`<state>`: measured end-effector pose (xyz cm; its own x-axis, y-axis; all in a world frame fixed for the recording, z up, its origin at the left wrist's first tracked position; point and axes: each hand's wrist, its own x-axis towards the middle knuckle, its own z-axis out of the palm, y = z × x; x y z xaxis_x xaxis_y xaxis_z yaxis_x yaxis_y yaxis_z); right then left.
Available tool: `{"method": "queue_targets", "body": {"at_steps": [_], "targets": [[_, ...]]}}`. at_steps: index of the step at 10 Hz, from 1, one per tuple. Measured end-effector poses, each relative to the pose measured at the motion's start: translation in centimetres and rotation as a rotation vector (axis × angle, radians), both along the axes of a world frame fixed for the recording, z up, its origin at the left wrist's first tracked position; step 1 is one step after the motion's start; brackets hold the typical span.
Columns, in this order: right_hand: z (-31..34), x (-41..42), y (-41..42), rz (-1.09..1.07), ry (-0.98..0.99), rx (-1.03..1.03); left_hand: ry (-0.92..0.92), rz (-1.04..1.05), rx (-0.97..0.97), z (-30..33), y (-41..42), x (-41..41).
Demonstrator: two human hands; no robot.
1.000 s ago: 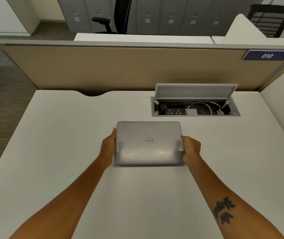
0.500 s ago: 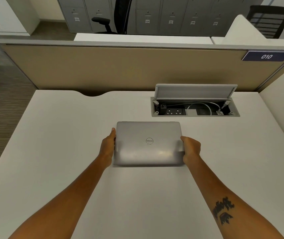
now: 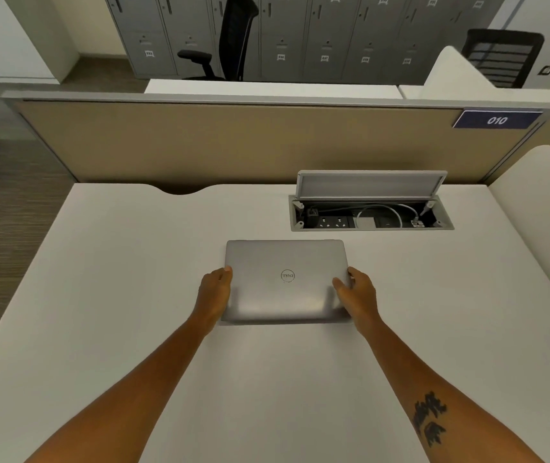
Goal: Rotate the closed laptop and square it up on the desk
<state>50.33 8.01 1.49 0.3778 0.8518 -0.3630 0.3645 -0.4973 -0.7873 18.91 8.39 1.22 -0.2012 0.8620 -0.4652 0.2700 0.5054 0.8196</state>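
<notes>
A closed silver laptop (image 3: 283,262) lies flat on the white desk (image 3: 133,295), its edges roughly parallel to the desk's edges and its round logo upside down to me. My left hand (image 3: 215,292) grips its left edge, thumb on the lid. My right hand (image 3: 355,292) holds the right edge, with the thumb laid over the lid near the right front corner.
An open cable box (image 3: 370,215) with sockets and a white cable is sunk into the desk just behind and right of the laptop, its lid (image 3: 370,183) standing up. A beige partition (image 3: 233,142) closes off the back. A second white desk (image 3: 540,212) adjoins on the right.
My right thumb has slid further onto the lid near the front right corner. The laptop and my left hand have barely moved.
</notes>
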Motion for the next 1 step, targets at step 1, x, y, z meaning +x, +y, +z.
{"method": "queue_targets", "body": {"at_steps": [1], "targets": [[0.01,-0.29,-0.71,0.184,-0.25,0.095,0.311,-0.087,0.063,0.4,-1.07,-0.7]]}}
